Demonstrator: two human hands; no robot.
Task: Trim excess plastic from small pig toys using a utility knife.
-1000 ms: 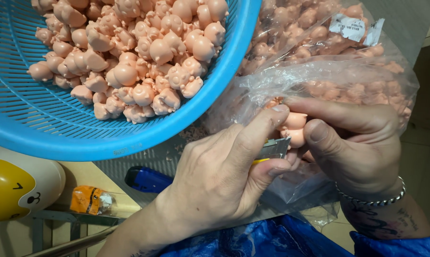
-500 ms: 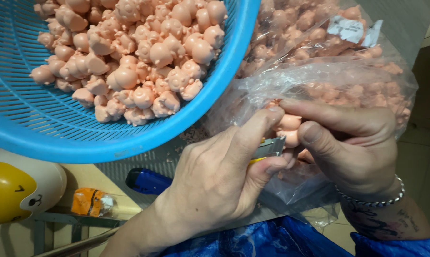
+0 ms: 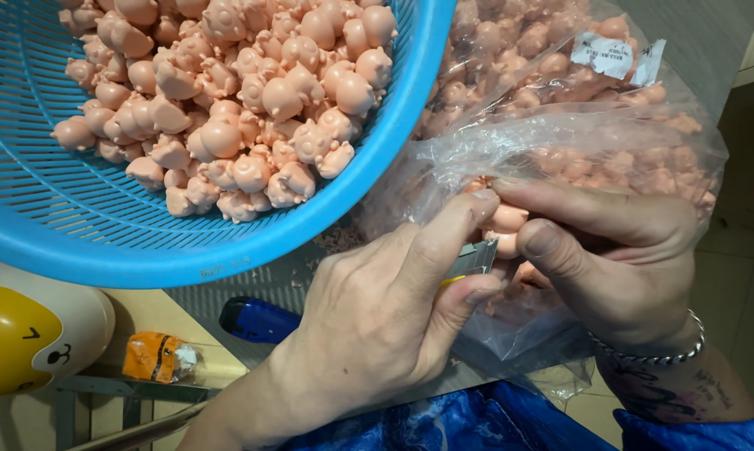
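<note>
The left hand [image 3: 377, 326] is clenched on a small blade [image 3: 475, 257], thumb along its top and index finger under it. The right hand [image 3: 619, 259] pinches a pink figure [image 3: 506, 221] between thumb and fingers, right at the blade's edge and in front of a clear bag [image 3: 577, 142] full of the same figures. A blue basket [image 3: 185, 250] above and to the left holds a heap of them, tilted toward the person.

The blade sits very near the right thumb [image 3: 552, 242], so a slip off the small, smooth figure could likely cut that thumb or the fingertip behind it. Too much pressure could gouge the figure instead of trimming it. The bag's film lies just behind the work, and a stray stroke could slit it and spill figures. The tilted basket could also shed figures onto the bench [image 3: 160, 317] if bumped by the left wrist.
</note>
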